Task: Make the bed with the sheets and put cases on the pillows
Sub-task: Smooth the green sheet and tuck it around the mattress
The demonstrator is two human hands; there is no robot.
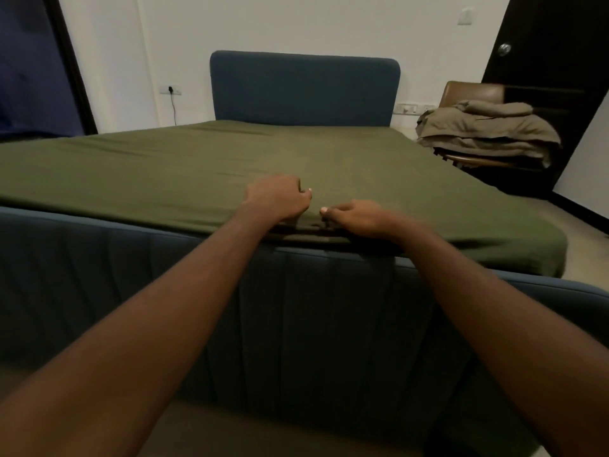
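An olive green sheet (204, 166) lies spread flat over the mattress of a bed with a dark blue frame (296, 311) and headboard (303, 89). I stand at the foot end. My left hand (276, 197) and my right hand (352, 217) sit side by side at the sheet's near edge, fingers curled and gripping the fabric where it folds over the mattress rim. The fingertips are partly hidden by the fold. No pillows show on the bed.
A brown chair (474, 92) at the right of the bed carries a pile of folded grey-tan bedding (487, 131). A dark door (553, 61) stands behind it. A wall socket with a plugged cable (170, 90) is left of the headboard.
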